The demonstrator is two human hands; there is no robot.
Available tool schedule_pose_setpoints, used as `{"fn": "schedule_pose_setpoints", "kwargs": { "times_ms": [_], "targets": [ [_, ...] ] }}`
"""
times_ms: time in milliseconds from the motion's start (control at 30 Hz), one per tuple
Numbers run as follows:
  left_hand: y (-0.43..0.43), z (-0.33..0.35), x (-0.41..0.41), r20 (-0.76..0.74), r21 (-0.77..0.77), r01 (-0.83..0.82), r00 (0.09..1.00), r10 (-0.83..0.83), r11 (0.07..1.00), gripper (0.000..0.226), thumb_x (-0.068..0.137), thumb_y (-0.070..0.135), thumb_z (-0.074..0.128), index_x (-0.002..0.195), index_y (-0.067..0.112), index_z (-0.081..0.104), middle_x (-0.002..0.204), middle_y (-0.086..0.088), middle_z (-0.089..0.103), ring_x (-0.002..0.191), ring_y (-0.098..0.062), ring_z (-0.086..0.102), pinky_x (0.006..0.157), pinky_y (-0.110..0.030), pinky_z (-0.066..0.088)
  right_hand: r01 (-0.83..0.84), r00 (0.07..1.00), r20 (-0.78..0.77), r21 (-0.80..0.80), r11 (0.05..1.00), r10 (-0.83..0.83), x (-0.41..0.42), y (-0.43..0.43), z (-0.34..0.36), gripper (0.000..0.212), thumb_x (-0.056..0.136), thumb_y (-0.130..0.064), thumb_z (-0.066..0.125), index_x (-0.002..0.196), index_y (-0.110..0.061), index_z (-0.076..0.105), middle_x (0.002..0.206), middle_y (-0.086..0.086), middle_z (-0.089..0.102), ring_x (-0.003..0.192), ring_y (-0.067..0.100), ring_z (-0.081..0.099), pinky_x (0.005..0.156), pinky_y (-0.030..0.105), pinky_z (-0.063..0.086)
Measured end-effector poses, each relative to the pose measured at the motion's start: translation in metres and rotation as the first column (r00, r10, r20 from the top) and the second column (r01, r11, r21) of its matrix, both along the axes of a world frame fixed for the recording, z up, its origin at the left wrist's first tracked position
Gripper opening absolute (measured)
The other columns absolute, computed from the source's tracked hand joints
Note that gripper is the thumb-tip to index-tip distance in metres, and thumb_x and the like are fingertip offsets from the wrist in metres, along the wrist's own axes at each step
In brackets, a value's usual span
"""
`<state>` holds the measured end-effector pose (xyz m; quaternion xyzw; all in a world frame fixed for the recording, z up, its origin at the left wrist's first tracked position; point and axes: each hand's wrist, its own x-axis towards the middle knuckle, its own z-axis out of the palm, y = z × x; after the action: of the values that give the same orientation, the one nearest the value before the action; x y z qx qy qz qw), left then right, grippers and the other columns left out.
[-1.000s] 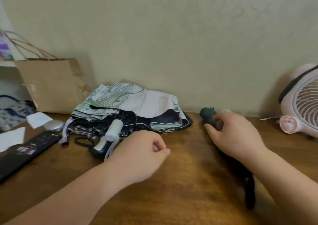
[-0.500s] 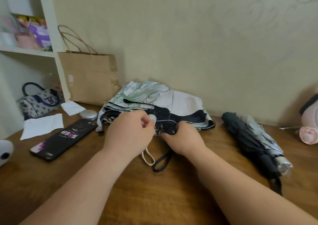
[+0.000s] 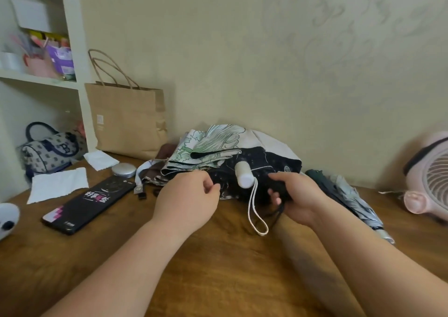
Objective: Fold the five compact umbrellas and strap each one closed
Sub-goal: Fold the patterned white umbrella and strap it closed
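On the table (image 3: 218, 270), right grip (image 3: 300, 199) holds umbrella handle (image 3: 276, 188)

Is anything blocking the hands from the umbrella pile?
Nothing visible is in the way. The right hand grips a black handle in the pile, and the left hand pinches the dark canopy beside the cream handle.

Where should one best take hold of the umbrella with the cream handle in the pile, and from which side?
Probably by the short cream cylindrical handle itself, coming from the near side: its rounded end sticks out of the loose fabric pile toward the person, while the rest lies buried.
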<state>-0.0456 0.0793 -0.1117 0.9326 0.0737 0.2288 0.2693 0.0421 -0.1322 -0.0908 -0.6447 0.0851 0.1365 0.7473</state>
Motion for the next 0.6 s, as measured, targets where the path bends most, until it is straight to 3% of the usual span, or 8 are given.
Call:
{"fn": "schedule_pose_setpoints", "kwargs": {
  "times_ms": [67, 100, 167, 233, 267, 333, 467, 600],
  "targets": [
    [-0.002, -0.003, 0.001, -0.031, -0.015, 0.011, 0.999, -0.011, 1.000, 0.029, 0.095, 0.058, 0.055, 0.082, 0.034, 0.064, 0.077, 0.013, 0.066, 0.074, -0.003, 0.061, 0.064, -0.031, 0.054, 0.013, 0.999, 0.035, -0.025, 1.000, -0.012, -0.004, -0.008, 0.004, 0.014, 0.097, -0.011, 0.062, 0.107, -0.001, 0.059, 0.073, 0.014, 0.054, 0.048, 0.015, 0.046, 0.037, 0.021, 0.038],
    [-0.005, -0.004, 0.001, -0.044, -0.071, 0.031, 0.998, -0.034, 0.997, 0.033, 0.094, 0.063, 0.052, 0.085, 0.034, 0.065, 0.081, 0.014, 0.067, 0.077, -0.003, 0.062, 0.066, -0.031, 0.055, 0.018, 0.996, 0.086, -0.130, 0.991, -0.007, -0.007, -0.011, 0.006, 0.016, 0.097, -0.013, 0.062, 0.105, 0.001, 0.060, 0.071, 0.014, 0.054, 0.048, 0.015, 0.047, 0.038, 0.022, 0.038],
    [-0.016, -0.004, 0.000, -0.067, -0.410, 0.096, 0.988, -0.136, 0.907, 0.038, 0.093, 0.068, 0.052, 0.096, 0.033, 0.066, 0.091, 0.011, 0.070, 0.083, -0.008, 0.068, 0.069, -0.036, 0.060, 0.048, 0.973, 0.222, -0.458, 0.887, 0.062, -0.014, -0.011, 0.004, 0.020, 0.096, -0.017, 0.064, 0.098, 0.003, 0.064, 0.068, 0.011, 0.055, 0.048, 0.017, 0.050, 0.040, 0.025, 0.041],
    [-0.032, -0.003, 0.002, -0.107, -0.801, 0.101, 0.945, -0.308, 0.590, 0.045, 0.092, 0.063, 0.061, 0.110, 0.022, 0.066, 0.101, -0.003, 0.075, 0.086, -0.022, 0.074, 0.066, -0.040, 0.062, 0.107, 0.935, 0.322, -0.657, 0.746, 0.149, -0.023, -0.005, -0.005, 0.022, 0.093, -0.020, 0.064, 0.087, 0.001, 0.066, 0.065, 0.008, 0.058, 0.049, 0.017, 0.054, 0.045, 0.026, 0.043],
    [-0.039, -0.003, 0.004, -0.108, -0.900, 0.069, 0.921, -0.374, 0.430, 0.050, 0.090, 0.060, 0.066, 0.115, 0.017, 0.065, 0.102, -0.010, 0.076, 0.085, -0.027, 0.075, 0.064, -0.040, 0.061, 0.121, 0.920, 0.344, -0.709, 0.695, 0.190, -0.026, -0.002, -0.010, 0.021, 0.092, -0.020, 0.064, 0.083, -0.001, 0.066, 0.065, 0.005, 0.061, 0.052, 0.017, 0.056, 0.050, 0.027, 0.045],
    [-0.048, -0.005, 0.007, -0.090, -0.968, 0.012, 0.914, -0.395, 0.250, 0.053, 0.088, 0.051, 0.073, 0.118, 0.009, 0.064, 0.092, -0.015, 0.076, 0.075, -0.030, 0.074, 0.061, -0.037, 0.057, 0.084, 0.897, 0.332, -0.777, 0.624, 0.292, -0.033, 0.006, -0.025, 0.018, 0.091, -0.023, 0.063, 0.081, -0.008, 0.066, 0.070, 0.001, 0.066, 0.063, 0.018, 0.061, 0.061, 0.031, 0.050],
    [-0.045, -0.015, 0.019, -0.119, -0.992, -0.098, 0.926, -0.359, 0.074, 0.048, 0.091, 0.039, 0.075, 0.120, 0.003, 0.063, 0.070, -0.009, 0.063, 0.052, -0.017, 0.057, 0.047, -0.028, 0.048, 0.118, 0.878, 0.316, -0.871, 0.478, 0.359, -0.031, 0.015, -0.054, 0.022, 0.097, -0.037, 0.060, 0.094, -0.016, 0.061, 0.092, 0.001, 0.067, 0.089, 0.021, 0.064, 0.073, 0.028, 0.043],
    [-0.041, -0.014, 0.029, -0.035, -0.995, -0.066, 0.924, -0.380, -0.069, 0.043, 0.092, 0.041, 0.071, 0.113, 0.004, 0.064, 0.066, -0.003, 0.056, 0.046, -0.012, 0.042, 0.048, -0.025, 0.036, 0.227, 0.866, 0.403, -0.844, 0.486, 0.295, -0.016, 0.016, -0.058, 0.037, 0.100, -0.049, 0.054, 0.111, -0.015, 0.061, 0.108, 0.004, 0.069, 0.104, 0.025, 0.065, 0.079, 0.031, 0.047]
  ]
}}
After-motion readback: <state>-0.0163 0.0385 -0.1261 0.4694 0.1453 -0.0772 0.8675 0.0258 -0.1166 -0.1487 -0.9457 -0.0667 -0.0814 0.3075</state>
